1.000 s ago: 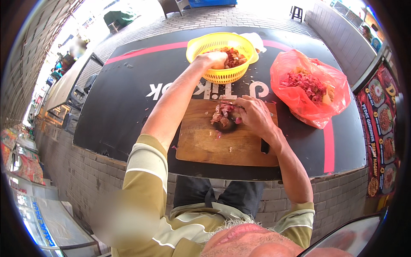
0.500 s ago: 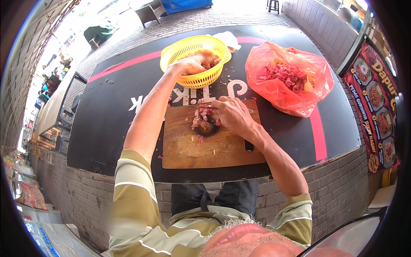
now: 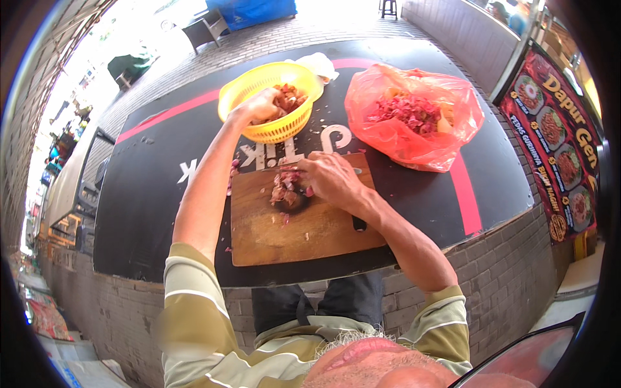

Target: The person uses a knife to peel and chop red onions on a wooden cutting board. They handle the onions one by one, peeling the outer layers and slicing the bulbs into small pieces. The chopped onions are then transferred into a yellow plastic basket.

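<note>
My left hand [image 3: 260,107] reaches into a yellow plastic colander [image 3: 275,132] among reddish-brown shallots [image 3: 291,98]; its fingertips are hidden, so I cannot tell whether they grip any. On a wooden cutting board [image 3: 291,242] my right hand [image 3: 330,178] is closed around what looks like a knife, mostly covered by the hand, with a pale handle end [image 3: 357,171] showing behind it. A small heap of shallot pieces and pinkish skins [image 3: 284,187] lies beside the fingers, over a dark worn patch of the board.
A translucent red plastic bag [image 3: 427,152] full of purple-pink skins [image 3: 407,113] stands at the right on the black table [image 3: 149,213]. Behind the colander sits a crumpled white bag [image 3: 318,66]. Loose skins [image 3: 234,169] lie left of the board. A food banner [image 3: 550,142] stands beyond the table's right side.
The whole view has shifted, moving the table things a little left. My left hand has turned inside the colander, uncovering more shallots. My right hand stays beside the heap on the board.
</note>
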Available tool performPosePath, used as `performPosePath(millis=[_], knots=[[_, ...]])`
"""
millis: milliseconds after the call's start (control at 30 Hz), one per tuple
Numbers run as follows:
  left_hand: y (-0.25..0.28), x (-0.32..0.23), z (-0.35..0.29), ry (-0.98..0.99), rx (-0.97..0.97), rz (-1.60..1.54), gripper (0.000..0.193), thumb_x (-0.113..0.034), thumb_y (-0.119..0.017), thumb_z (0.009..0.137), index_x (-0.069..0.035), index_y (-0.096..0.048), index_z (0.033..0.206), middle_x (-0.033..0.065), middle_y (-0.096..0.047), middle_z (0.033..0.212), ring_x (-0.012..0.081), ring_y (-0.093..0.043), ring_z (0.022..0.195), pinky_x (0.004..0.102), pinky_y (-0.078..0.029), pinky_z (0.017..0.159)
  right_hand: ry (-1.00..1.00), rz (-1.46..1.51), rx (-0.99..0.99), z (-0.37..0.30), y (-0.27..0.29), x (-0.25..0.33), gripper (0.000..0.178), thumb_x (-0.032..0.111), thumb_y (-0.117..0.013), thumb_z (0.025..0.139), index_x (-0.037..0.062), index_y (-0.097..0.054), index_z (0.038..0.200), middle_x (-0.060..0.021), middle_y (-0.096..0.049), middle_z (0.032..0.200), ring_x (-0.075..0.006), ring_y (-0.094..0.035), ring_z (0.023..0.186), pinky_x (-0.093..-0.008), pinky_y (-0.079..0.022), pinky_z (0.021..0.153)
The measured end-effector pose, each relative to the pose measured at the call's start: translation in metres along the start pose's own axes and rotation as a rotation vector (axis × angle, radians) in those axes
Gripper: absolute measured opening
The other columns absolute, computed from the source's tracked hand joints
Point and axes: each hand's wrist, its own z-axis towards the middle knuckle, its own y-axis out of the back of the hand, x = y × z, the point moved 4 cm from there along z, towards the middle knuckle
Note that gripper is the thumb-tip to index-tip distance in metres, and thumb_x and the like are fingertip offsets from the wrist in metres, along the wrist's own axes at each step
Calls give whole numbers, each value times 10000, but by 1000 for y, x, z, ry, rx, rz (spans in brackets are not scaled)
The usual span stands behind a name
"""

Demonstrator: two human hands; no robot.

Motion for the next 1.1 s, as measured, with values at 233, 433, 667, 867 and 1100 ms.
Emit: performPosePath(millis=[233, 433, 667, 867, 1100], knots=[[4, -15, -19, 47, 6, 8, 298, -105, -658, 771, -88, -739, 1057, 95, -721, 1026, 172, -652, 949, 297, -502, 856, -16, 7, 10, -1, 6, 1, 140, 21, -666, 719, -8, -637, 854, -197, -671, 835, -375, -659, 869, -458, -514, 779], [3, -12, -16, 17, -2, -16, 204, -90, -627, 797, -61, -703, 985, 60, -685, 859, 153, -637, 859, 312, -499, 750, 7, 2, -11, -1, 2, 3, 184, 21, -673, 699, -12, -646, 879, -197, -678, 843, -371, -660, 870, -457, -512, 794], [-5, -5, -7, -21, 15, 98, 231, -273, -654, 859, -80, -702, 975, 90, -711, 911, 200, -658, 863, 351, -503, 780, 9, -8, 8, -2, 2, 1, 278, 34, -713, 707, 12, -673, 982, -163, -649, 847, -362, -639, 921, -458, -508, 805], [-5, -17, -14, 51, 50, 338, 301, -345, -640, 836, -130, -717, 1032, 99, -729, 1027, 229, -673, 977, 374, -500, 864, 21, -33, 33, -2, -1, 0, 248, 34, -705, 705, 8, -674, 949, -163, -660, 850, -350, -641, 914, -454, -510, 795], [-18, -3, 0, 45, 182, 310, 357, -336, -647, 824, -172, -694, 1138, 85, -700, 1158, 224, -650, 1083, 376, -489, 924, -36, 0, 76, 0, -1, 1, 290, 57, -723, 690, 24, -688, 976, -155, -658, 837, -341, -642, 901, -451, -501, 770]])
